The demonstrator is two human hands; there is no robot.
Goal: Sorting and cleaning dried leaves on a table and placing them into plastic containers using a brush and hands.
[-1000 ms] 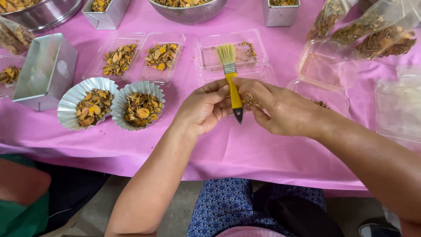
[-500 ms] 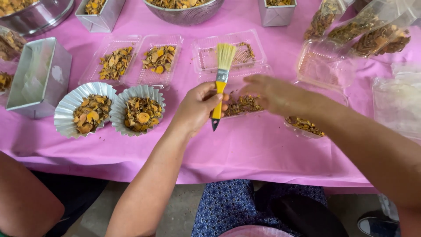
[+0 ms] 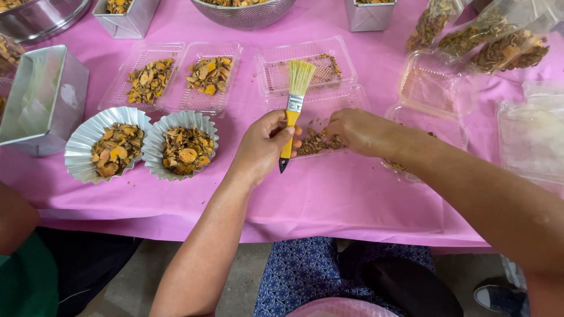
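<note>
I see the paintbrush (image 3: pixel 292 111) near the centre of the frame, its yellow handle gripped by my left hand (image 3: pixel 263 147), bristles pointing up toward the top edge and the dark handle tip hanging just below the fingers. My right hand (image 3: pixel 358 130) sits just right of it, fingers pinched narrow on the pile of dried slices (image 3: pixel 317 142) lying in a clear plastic tray (image 3: pixel 326 108). Both hands rest over the pink-covered counter (image 3: pixel 352 199), whose near edge runs across the lower middle with a broad bare strip in front of it. To the left, two fluted foil cups (image 3: pixel 144 147) of orange slices stand touching each other. Above them lie two filled clear trays (image 3: pixel 176 76). A metal box (image 3: pixel 41 100) crowds the left edge, and bagged dried pieces (image 3: pixel 487 35) fill the upper right.
</note>
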